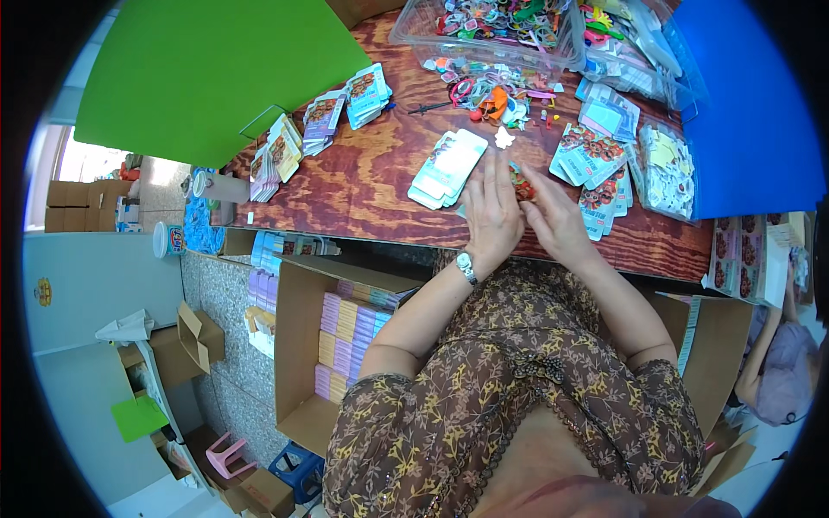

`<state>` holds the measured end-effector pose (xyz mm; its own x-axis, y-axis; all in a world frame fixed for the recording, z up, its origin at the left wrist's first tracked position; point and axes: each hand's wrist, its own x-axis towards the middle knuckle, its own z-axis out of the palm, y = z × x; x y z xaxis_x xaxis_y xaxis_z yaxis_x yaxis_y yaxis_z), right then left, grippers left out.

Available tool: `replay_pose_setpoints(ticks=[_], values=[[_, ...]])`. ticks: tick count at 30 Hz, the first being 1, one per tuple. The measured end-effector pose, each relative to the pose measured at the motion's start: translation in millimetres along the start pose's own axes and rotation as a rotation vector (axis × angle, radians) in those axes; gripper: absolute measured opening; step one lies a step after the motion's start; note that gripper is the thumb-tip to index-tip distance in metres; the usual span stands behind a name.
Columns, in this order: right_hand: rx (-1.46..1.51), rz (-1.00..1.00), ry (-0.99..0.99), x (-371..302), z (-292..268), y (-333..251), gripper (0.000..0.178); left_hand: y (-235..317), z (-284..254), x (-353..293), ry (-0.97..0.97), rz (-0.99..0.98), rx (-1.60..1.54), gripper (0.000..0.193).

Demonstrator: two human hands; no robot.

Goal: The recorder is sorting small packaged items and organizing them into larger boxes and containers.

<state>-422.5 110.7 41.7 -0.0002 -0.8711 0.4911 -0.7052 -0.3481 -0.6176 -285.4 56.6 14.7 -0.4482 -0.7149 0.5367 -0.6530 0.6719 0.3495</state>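
Note:
A small printed card (522, 183), mostly red with a bluish edge, shows between my two hands at the table's near edge. My left hand (494, 211) lies flat over the card's left side, fingers stretched out, covering much of it. On the other side, my right hand (557, 223) has its thumb and fingers closed on the card's right edge. A stack of pale blue and white cards (447, 168) lies just left of my left hand. Fanned food-picture cards (591, 157) lie beyond my right hand. A small white cut-out piece (504, 137) rests above my fingertips.
A clear plastic bin (492, 53) of colourful trinkets stands at the back, with loose trinkets (501, 102) and dark scissors (429, 109) before it. Card stacks (321, 121) line the left. A tub of white pieces (667, 173) sits right. Open cartons (298, 337) stand below the table.

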Motion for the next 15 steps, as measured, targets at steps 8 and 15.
replay_pose_setpoints(ticks=[8,15], values=[[0.201,0.428,0.043,14.2,-59.3,106.5,0.041,-71.7,13.6,11.0,-0.027,-0.080,-0.001,0.085],[-0.371,0.427,-0.015,15.3,-95.4,139.9,0.052,-128.6,8.4,-7.2,-0.353,-0.445,0.269,0.069]])
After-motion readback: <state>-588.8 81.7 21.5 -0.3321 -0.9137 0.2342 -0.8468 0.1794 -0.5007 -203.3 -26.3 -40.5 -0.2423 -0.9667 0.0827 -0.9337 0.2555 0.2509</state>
